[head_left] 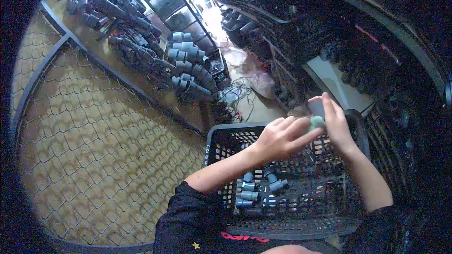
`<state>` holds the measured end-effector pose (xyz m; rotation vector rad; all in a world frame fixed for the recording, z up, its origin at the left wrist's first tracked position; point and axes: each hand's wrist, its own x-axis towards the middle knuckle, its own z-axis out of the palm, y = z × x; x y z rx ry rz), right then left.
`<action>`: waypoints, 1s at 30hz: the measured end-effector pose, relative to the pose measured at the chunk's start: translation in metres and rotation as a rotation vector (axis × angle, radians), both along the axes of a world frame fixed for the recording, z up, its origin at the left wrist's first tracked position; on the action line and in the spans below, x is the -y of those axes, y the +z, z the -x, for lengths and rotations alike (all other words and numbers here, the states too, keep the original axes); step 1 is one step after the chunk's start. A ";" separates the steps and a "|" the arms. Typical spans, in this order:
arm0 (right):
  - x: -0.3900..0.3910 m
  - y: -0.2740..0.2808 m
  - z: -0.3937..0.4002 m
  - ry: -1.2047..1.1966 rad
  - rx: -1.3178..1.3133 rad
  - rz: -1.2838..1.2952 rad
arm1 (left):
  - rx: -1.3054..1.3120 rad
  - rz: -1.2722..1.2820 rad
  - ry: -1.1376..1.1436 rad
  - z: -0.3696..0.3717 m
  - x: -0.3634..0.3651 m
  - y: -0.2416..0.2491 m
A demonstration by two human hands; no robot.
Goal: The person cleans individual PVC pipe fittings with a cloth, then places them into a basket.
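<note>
Both my hands are raised over the back right part of a black plastic basket (221,136). My right hand (335,127) holds a grey fitting (317,107) against its palm side, with the fingers pointing up. My left hand (285,137) is closed around a small pale green piece (317,122), which sits just below the grey fitting; whether the two pieces touch is hard to make out. Inside the basket, several blue-grey pipe fittings (249,195) lie at the left of its floor.
Wire mesh fencing (94,150) in a metal frame fills the left side. Beyond it, many grey pipe fittings (186,54) are piled up. Clear plastic bags (261,83) lie behind the basket. Dark shelving stands at the right, near a pale board (336,82).
</note>
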<state>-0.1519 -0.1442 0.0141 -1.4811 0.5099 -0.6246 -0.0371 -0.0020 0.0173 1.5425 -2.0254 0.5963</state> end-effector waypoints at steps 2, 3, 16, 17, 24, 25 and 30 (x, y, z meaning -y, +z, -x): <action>0.000 0.000 0.002 0.035 -0.017 -0.086 | -0.015 0.036 0.029 -0.005 0.003 -0.001; 0.000 0.000 0.003 0.056 0.001 -0.092 | -0.055 0.071 0.055 -0.008 0.005 -0.001; 0.009 -0.001 0.002 0.135 -0.063 -0.217 | -0.234 0.118 0.149 -0.009 0.009 -0.002; 0.009 -0.003 0.001 0.132 -0.035 -0.212 | -0.222 0.134 0.098 -0.006 0.010 -0.006; 0.013 0.001 0.003 0.150 -0.099 -0.291 | -0.151 0.116 0.166 -0.009 0.010 -0.004; 0.011 0.000 0.003 0.169 -0.073 -0.264 | -0.154 0.123 0.199 -0.010 0.010 0.000; 0.011 0.006 0.003 0.162 -0.070 -0.225 | -0.053 0.053 0.037 0.004 0.003 -0.005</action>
